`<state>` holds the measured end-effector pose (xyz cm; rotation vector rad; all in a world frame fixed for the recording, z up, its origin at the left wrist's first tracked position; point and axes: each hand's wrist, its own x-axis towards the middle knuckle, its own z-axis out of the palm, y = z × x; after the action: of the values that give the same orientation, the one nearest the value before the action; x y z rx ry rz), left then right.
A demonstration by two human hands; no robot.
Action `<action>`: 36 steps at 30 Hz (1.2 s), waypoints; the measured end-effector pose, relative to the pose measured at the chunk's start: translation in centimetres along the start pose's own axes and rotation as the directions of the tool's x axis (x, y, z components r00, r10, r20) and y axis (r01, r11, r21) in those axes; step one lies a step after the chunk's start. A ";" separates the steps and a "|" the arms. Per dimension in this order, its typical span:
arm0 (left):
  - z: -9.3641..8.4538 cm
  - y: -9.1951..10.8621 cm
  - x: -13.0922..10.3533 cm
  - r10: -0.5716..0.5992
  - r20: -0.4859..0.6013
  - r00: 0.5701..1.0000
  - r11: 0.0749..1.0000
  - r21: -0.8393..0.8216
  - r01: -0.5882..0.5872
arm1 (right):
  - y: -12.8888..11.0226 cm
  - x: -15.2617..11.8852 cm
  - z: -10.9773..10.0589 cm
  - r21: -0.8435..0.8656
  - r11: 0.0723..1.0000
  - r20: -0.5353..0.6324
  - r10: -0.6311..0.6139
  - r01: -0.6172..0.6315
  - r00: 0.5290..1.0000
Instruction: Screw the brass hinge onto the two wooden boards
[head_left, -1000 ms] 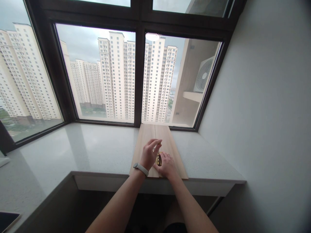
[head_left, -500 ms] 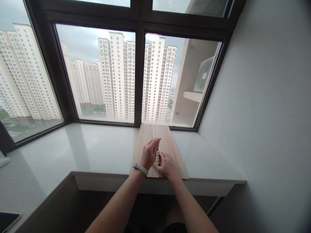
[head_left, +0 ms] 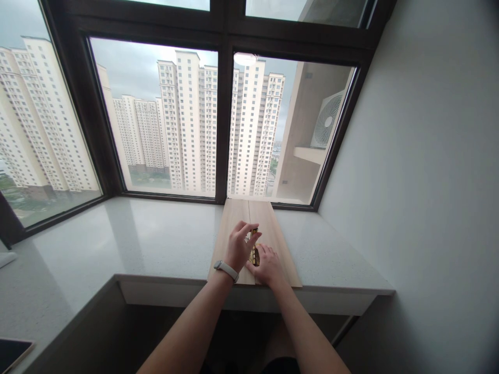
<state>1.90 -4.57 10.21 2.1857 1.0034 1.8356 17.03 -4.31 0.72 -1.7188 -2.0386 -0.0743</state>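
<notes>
A small gold and dark object (head_left: 255, 255), too small to make out fully, rests on a pale wooden board (head_left: 234, 218). My left hand (head_left: 240, 246), with a pale band on its wrist, is raised at the object's upper part, thumb and forefinger pinching a gold and black piece (head_left: 254, 231). Whether that piece is joined to the rest I cannot tell. Around the lower part, on its right side, curls my right hand (head_left: 267, 264), its fingers against the object and its thumb in front. My hands hide much of the object.
The board lies across a white speckled sill (head_left: 167, 239), from the window frame (head_left: 223, 130) to the front edge. A white wall (head_left: 421, 156) rises on the right. A dark flat item (head_left: 13, 356) is at the lower left.
My left thumb and forefinger have shifted at the top of the object, and a gap now shows between them. The gold and black piece is seen at a different angle. My right hand stays put.
</notes>
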 end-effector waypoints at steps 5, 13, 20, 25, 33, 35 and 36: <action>0.0 -0.1 -0.1 0.038 0.004 0.999 0.999 -0.039 -0.038 | 0.1 0.0 0.2 0.005 1.000 -0.025 -0.013 0.013 1.000; 0.0 -0.1 -0.5 0.060 0.063 0.996 0.990 -0.131 -0.051 | 0.2 0.2 0.4 0.003 1.000 -0.032 -0.019 0.019 0.999; 0.3 -0.1 -0.6 0.056 0.091 0.994 0.983 -0.181 -0.039 | 0.1 0.0 0.3 -0.002 1.000 -0.019 -0.007 0.007 1.000; 0.3 0.0 -0.6 0.051 0.079 0.996 0.983 -0.180 -0.036 | 0.2 0.0 0.3 -0.001 1.000 -0.023 -0.024 0.024 0.999; -0.2 0.1 -0.1 0.043 0.001 0.999 0.995 -0.095 -0.042 | 0.1 0.0 0.2 -0.005 1.000 -0.025 -0.018 0.018 1.000; -0.1 -0.1 -0.1 0.037 -0.010 0.999 0.997 -0.066 -0.037 | 0.2 0.0 0.2 -0.002 1.000 -0.025 -0.021 0.021 0.999; -0.1 -0.1 -0.1 0.033 -0.010 0.999 0.998 -0.055 -0.033 | 0.2 0.0 0.2 -0.001 1.000 -0.026 -0.022 0.022 0.999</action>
<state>1.78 -4.54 10.08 2.1770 0.9129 1.8661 17.14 -4.20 0.52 -1.6873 -2.0388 -0.1037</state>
